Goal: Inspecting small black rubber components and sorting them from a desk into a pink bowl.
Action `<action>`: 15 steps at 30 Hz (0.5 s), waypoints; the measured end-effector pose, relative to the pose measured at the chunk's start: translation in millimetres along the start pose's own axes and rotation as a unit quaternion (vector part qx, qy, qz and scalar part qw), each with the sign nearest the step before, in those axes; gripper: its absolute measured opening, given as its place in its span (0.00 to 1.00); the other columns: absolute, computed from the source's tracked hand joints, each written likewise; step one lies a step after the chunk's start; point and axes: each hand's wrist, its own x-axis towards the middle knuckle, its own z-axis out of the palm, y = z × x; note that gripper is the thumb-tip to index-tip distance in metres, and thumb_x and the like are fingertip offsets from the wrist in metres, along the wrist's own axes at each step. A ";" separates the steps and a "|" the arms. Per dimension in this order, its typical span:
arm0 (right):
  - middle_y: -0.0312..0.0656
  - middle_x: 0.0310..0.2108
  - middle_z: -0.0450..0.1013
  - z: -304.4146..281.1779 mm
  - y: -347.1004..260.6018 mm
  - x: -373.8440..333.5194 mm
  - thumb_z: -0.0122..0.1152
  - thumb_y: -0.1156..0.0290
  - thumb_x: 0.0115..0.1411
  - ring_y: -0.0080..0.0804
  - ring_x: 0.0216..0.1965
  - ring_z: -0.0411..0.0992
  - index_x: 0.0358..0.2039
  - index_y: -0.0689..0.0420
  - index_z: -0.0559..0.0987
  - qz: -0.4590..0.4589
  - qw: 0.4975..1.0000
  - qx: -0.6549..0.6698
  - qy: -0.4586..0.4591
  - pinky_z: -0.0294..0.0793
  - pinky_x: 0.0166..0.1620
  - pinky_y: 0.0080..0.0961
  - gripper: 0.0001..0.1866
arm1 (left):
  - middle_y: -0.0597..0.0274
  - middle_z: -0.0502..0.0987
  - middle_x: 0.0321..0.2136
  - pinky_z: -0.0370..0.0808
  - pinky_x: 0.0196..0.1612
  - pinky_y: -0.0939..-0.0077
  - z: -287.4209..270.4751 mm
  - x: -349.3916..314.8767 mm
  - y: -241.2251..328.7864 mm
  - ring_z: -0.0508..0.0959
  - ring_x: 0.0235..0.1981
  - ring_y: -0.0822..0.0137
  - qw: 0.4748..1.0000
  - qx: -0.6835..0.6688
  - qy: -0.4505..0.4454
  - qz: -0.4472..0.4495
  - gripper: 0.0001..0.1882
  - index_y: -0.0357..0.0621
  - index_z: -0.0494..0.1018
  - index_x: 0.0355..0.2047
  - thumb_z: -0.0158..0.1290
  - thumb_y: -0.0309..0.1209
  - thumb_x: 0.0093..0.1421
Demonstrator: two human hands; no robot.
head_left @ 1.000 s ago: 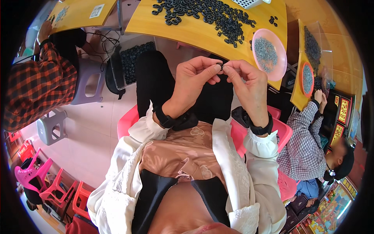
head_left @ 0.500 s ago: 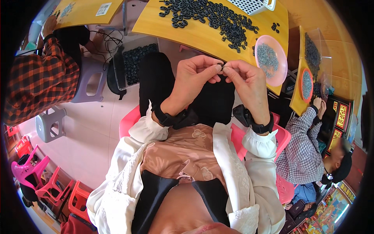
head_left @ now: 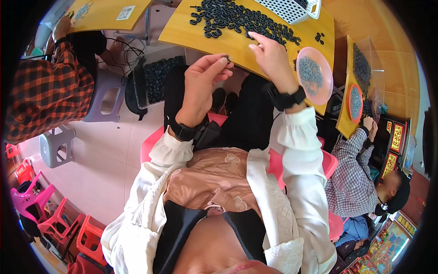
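My left hand [head_left: 204,76] is raised over my lap. Its thumb and forefinger pinch a small black part [head_left: 226,57], with a thin metal pin [head_left: 231,58] poking out of it. Reaching over the table's near edge, my right hand [head_left: 273,57] has its forefinger stretched out to the spread of black oval parts [head_left: 232,18]. Its thumb is held apart from that finger, and nothing shows between them. To the right of this hand stands a pink oval bowl [head_left: 326,86] with many small silvery metal pieces [head_left: 311,75] in it.
A white perforated basket [head_left: 285,10] sits at the far side of the yellow table [head_left: 178,34]. On the floor at left is a clear bin [head_left: 142,93] of black parts. Co-workers sit at left, in a checked shirt [head_left: 50,86], and at right [head_left: 351,171].
My hands have parted. The right hand has let go of the small part and moved forward to the black pile. My left hand has shifted left, keeping the part.
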 end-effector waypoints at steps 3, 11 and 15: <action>0.55 0.37 0.82 24.7 -0.7 16.6 0.59 0.67 0.68 0.53 0.38 0.82 0.58 0.49 0.83 -0.050 0.992 -0.102 0.046 0.80 0.43 0.45 0.19 | 0.56 0.86 0.39 0.81 0.40 0.84 -6.5 -1.1 5.3 0.85 0.35 0.73 1.000 -0.014 0.003 0.009 0.11 0.34 0.81 0.50 0.60 0.26 0.70; 0.55 0.40 0.82 43.5 -19.7 -17.1 0.58 0.71 0.67 0.55 0.41 0.81 0.58 0.52 0.83 -0.034 0.986 -0.160 -0.012 0.80 0.45 0.47 0.19 | 0.56 0.87 0.41 0.81 0.40 0.87 -27.5 -1.2 9.3 0.85 0.35 0.76 0.999 -0.027 0.017 0.019 0.11 0.36 0.80 0.52 0.59 0.26 0.71; 0.55 0.35 0.81 44.6 -14.4 -15.4 0.63 0.70 0.65 0.57 0.38 0.80 0.50 0.54 0.85 -0.080 0.991 -0.099 0.044 0.80 0.42 0.49 0.14 | 0.56 0.87 0.41 0.81 0.40 0.87 -32.8 2.8 7.5 0.84 0.35 0.76 0.999 -0.028 0.022 0.022 0.11 0.36 0.80 0.51 0.59 0.26 0.71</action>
